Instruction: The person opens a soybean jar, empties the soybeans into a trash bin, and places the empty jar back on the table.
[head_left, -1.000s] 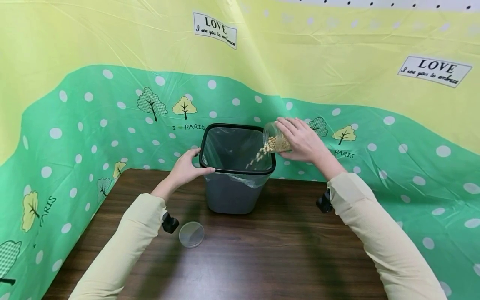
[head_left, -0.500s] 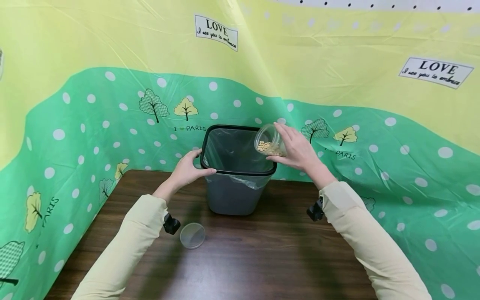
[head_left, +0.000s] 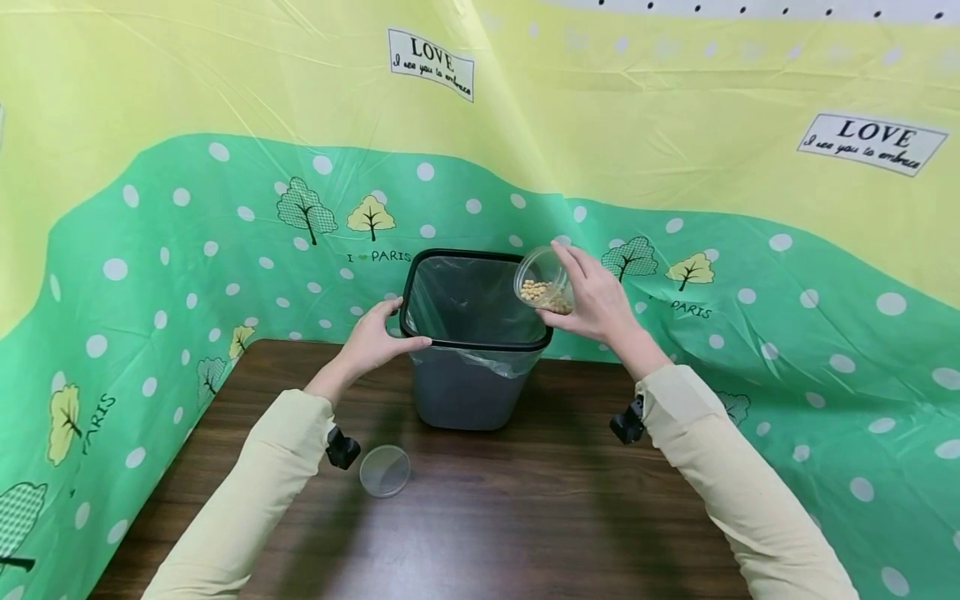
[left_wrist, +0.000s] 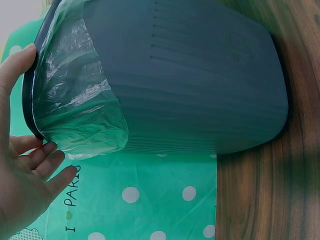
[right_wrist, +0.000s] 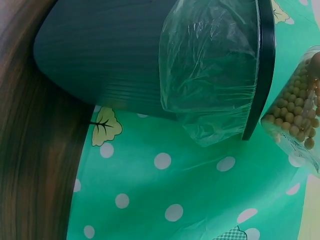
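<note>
A grey trash can (head_left: 468, 392) with a black rim and a clear plastic liner (left_wrist: 75, 95) stands upright on the table. At its left front corner my left hand (head_left: 367, 340) holds the rim, thumb on the front edge and fingers at the left side. Over the right side of the opening, my right hand (head_left: 596, 300) grips a clear jar (head_left: 551, 265) from its far side. The jar is tilted, its mouth facing left and toward me. Soybean-like pale round beans (right_wrist: 295, 107) lie along its lower wall. The can's bottom is not clearly visible.
A clear round lid (head_left: 385, 472) lies on the dark wooden table (head_left: 510, 517), in front and left of the can. Behind the table hangs a green and yellow printed cloth (head_left: 480, 200). Black wrist cameras sit below both sleeves.
Beans were streaming from the jar into the trash can a second ago; now none fall. My right hand has turned the jar's mouth up and toward me. The left hand stays on the rim.
</note>
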